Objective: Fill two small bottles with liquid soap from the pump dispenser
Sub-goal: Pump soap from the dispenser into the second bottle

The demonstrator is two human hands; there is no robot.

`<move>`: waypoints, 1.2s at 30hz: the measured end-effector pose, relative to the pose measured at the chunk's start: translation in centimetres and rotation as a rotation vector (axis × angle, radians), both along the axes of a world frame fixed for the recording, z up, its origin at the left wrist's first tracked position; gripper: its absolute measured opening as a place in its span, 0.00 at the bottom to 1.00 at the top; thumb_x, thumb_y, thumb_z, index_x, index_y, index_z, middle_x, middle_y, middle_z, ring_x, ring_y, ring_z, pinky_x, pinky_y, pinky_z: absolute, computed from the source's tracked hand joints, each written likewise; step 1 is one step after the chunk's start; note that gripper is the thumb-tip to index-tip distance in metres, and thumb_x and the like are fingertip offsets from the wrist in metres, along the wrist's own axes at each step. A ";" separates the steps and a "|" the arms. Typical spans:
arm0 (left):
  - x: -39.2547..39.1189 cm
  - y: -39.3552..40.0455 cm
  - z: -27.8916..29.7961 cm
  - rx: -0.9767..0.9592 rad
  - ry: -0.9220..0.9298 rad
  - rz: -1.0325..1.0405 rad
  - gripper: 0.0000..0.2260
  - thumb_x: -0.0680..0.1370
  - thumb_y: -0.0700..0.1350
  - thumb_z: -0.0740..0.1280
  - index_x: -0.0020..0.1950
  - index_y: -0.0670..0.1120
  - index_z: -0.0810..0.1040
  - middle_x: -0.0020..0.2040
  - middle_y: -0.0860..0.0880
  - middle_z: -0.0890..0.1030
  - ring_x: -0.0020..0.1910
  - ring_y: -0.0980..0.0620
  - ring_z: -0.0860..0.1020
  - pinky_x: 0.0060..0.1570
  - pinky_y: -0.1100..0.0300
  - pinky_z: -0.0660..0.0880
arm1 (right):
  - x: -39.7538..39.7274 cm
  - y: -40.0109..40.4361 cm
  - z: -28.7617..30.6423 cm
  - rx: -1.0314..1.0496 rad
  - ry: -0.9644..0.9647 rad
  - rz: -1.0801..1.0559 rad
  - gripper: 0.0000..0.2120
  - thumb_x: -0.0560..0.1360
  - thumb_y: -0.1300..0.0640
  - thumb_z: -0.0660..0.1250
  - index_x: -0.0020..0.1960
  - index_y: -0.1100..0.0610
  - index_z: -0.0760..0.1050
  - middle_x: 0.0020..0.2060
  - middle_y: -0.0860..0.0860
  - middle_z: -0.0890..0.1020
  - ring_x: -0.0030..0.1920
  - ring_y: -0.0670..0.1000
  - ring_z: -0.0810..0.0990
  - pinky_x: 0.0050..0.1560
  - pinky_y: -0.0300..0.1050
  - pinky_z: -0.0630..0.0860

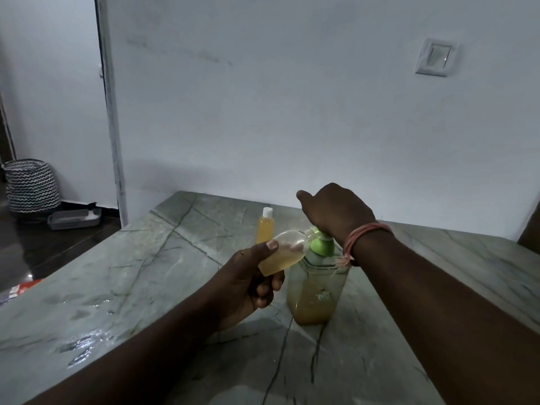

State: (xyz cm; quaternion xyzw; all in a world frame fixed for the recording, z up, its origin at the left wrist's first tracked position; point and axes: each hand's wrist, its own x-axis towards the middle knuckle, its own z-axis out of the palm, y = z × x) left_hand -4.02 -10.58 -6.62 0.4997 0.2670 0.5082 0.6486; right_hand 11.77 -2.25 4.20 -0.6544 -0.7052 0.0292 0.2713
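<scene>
On the marble counter [181, 287], near the wall: the pump dispenser [317, 290], partly full of amber soap, with one capped bottle [265, 228] standing full just behind it. I am watching the left hand [251, 283] gripping a second bottle [285, 254], tilted, part-filled, its mouth lying at the green spout, while the right hand [336, 211] is pressing down on the pump head [321, 244], fingers curled. Judged step: the second fill; next is calling for more strokes with the mouth kept steady under the spout.
</scene>
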 end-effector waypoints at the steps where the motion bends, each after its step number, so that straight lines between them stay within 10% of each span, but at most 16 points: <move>1: 0.0 0.0 0.1 -0.002 0.006 0.006 0.28 0.73 0.56 0.69 0.67 0.41 0.72 0.33 0.45 0.75 0.24 0.57 0.68 0.24 0.65 0.68 | 0.0 -0.1 0.2 0.000 -0.008 0.004 0.21 0.75 0.39 0.57 0.33 0.54 0.70 0.36 0.53 0.79 0.40 0.57 0.79 0.44 0.48 0.73; 36: 0.0 0.1 0.0 0.009 -0.020 -0.028 0.23 0.74 0.55 0.69 0.64 0.43 0.79 0.34 0.44 0.74 0.25 0.56 0.68 0.24 0.64 0.68 | 0.0 -0.2 0.9 0.078 -0.033 0.029 0.22 0.77 0.37 0.57 0.34 0.53 0.67 0.33 0.51 0.73 0.40 0.57 0.76 0.42 0.47 0.69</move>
